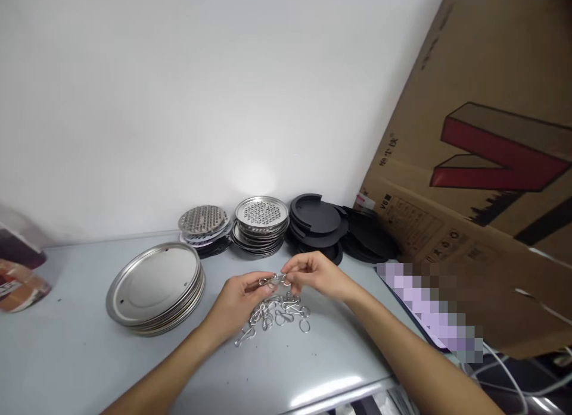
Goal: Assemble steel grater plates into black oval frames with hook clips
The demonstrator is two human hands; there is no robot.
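Note:
Just above a pile of small wire snap clips, my two hands meet fingertip to fingertip. My left hand pinches a silver snap clip between thumb and fingers. From the other side, my right hand is closed on a small metal ring at the clip's end; whether the two are linked is too small to tell. Several clips, some with rings on them, lie loosely heaped on the grey table below. A single split ring lies at the heap's right edge.
Round metal plates are stacked at left. Along the wall stand perforated grater discs, rimmed grater discs and black round holders. A large cardboard box leans at right, beside a pixelated purple object. A brown-and-white packet sits far left.

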